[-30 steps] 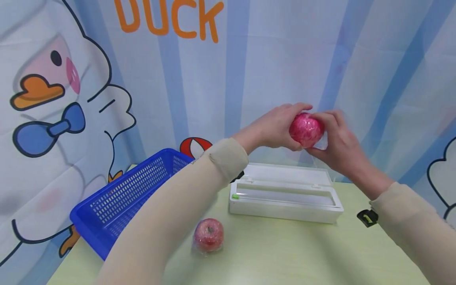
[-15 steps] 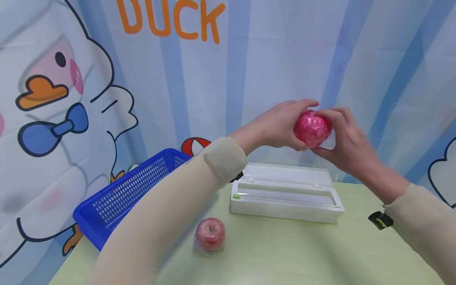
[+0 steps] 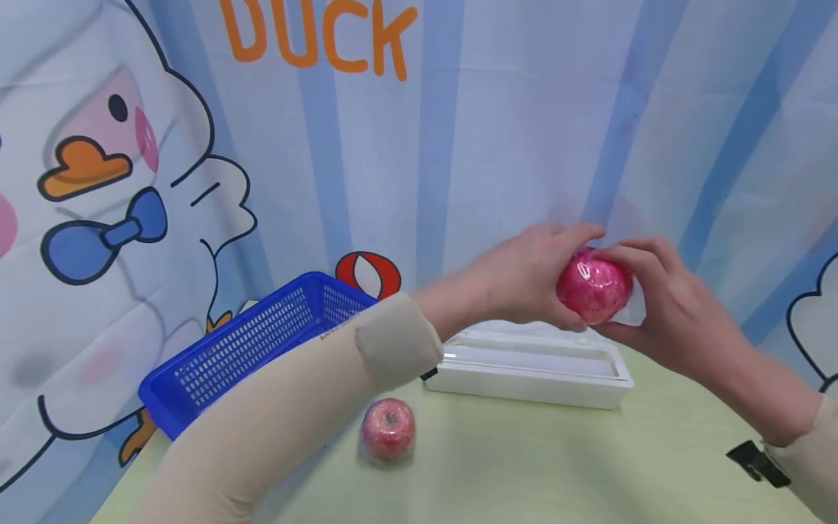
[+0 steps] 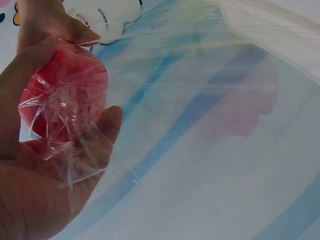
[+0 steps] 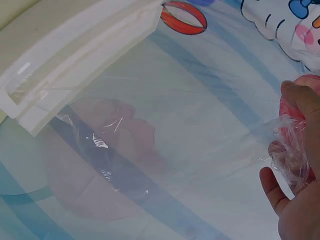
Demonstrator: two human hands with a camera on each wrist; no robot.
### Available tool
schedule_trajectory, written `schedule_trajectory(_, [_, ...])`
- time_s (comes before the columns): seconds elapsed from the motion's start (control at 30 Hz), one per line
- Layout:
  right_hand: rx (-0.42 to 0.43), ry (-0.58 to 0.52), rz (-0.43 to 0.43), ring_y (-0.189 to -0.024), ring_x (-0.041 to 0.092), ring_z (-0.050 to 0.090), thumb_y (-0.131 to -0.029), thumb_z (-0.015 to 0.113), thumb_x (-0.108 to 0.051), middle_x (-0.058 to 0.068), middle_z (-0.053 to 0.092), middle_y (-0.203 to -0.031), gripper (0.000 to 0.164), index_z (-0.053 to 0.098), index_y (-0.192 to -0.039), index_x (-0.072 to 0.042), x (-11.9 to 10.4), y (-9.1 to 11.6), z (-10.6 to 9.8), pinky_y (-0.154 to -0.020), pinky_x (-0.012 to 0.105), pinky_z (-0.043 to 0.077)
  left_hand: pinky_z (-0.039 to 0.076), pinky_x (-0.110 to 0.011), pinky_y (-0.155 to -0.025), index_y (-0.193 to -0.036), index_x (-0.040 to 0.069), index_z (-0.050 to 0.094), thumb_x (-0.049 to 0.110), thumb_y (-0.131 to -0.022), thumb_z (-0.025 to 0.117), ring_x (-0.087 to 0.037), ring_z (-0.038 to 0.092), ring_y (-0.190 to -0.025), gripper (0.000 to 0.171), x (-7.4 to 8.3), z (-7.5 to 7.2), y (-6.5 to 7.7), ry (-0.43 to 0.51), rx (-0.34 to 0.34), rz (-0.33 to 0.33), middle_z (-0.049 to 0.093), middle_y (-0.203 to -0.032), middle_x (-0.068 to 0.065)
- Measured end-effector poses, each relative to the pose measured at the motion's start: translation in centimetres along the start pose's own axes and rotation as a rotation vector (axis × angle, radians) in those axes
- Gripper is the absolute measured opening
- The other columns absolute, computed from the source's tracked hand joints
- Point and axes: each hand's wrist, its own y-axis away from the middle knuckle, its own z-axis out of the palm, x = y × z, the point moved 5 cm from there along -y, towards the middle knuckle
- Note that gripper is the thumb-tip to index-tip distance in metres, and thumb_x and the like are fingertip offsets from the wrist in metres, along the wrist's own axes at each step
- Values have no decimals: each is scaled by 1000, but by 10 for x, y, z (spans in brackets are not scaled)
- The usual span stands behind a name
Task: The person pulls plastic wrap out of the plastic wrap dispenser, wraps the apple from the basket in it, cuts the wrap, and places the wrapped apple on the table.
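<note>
Above the table, both hands hold a red apple (image 3: 594, 287) between them. My left hand (image 3: 527, 280) grips its left side with curled fingers and thumb; my right hand (image 3: 681, 309) grips the right side. Clear cling film (image 4: 72, 162) lies bunched and creased over the apple in the left wrist view. From the apple, the film spreads as a transparent sheet (image 5: 107, 140) towards the white cling film dispenser (image 3: 530, 387) in the right wrist view. The dispenser stands on the table below the hands, its raised lid partly hidden by them.
A second apple (image 3: 388, 429), wrapped in film, sits on the pale table (image 3: 497, 466) left of the dispenser. The blue perforated basket (image 3: 157, 393) stands at the left, partly behind the left sleeve (image 3: 314, 393). A printed curtain (image 3: 524, 109) hangs behind the table.
Both hands, still gripping the apple, have moved right and then down in the head view. They now cover part of the dispenser's lid. The second apple and the basket stay in place.
</note>
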Motion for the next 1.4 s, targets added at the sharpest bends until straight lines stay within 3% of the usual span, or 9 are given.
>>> schedule_trajectory(0.1, [0,12,-10,-108,30,64,-101,53,-70,24,58,-128,79,48,-140,-1,-10,8,-2,-84,28,62,54,-20,-96,-166,14,34,38,-85,91,-14,51,-134,101,6,8,9,-8,-17,-4,56,-151,0])
schedule_trajectory(0.13, [2,8,-12,-108,30,64,-103,39,-73,23,58,-128,82,48,-139,0,-12,10,-3,-88,23,60,54,-20,-95,-166,15,34,39,-85,91,-13,51,-134,102,8,11,11,-13,-25,-7,56,-151,1])
schedule_trajectory(0.77, [-48,-64,61,-99,21,66,-100,38,-78,14,59,-128,84,49,-137,-3,-58,59,5,-78,19,61,58,-26,-85,-169,29,23,67,-83,82,-4,64,-116,112,29,56,53,-238,-115,-38,63,-139,12])
schedule_trajectory(1.0, [-94,-129,122,-117,14,58,-99,38,-77,13,58,-133,86,48,-141,-3,-77,83,17,-92,8,51,60,-26,-87,-171,31,21,67,-84,82,-5,67,-112,112,34,81,70,-222,-147,-18,65,-137,10])
schedule_trajectory(1.03, [-103,-139,130,-117,13,58,-99,39,-77,12,58,-134,85,47,-141,-3,-80,87,19,-92,8,51,59,-26,-88,-171,31,21,67,-84,82,-5,67,-111,112,34,85,73,-215,-154,-14,65,-136,9])
schedule_trajectory(1.1, [-136,-164,161,-116,13,59,-93,67,-70,9,58,-135,84,46,-143,-6,-86,94,23,-92,7,50,59,-26,-89,-170,30,21,66,-85,82,-5,68,-109,111,34,94,78,-203,-170,-6,66,-133,8])
schedule_trajectory(1.23, [-209,-232,236,-119,8,59,-58,108,-31,3,56,-139,111,44,-146,-13,-97,110,33,-90,5,49,58,-21,-84,-171,29,22,65,-85,82,-3,66,-102,110,33,112,87,-162,-220,-7,67,-127,8])
schedule_trajectory(1.27, [-221,-248,255,-118,8,59,-47,111,-21,2,56,-140,120,44,-146,-14,-99,114,35,-90,4,49,58,-20,-83,-171,29,23,65,-85,82,-2,65,-102,110,32,117,88,-155,-228,-8,67,-127,9])
schedule_trajectory(1.4, [-263,-319,302,-111,8,64,-53,109,-21,0,55,-138,115,44,-147,-16,-106,132,47,-81,8,55,58,-20,-80,-170,29,24,64,-85,82,-2,66,-97,109,29,138,92,-125,-273,-28,66,-129,9])
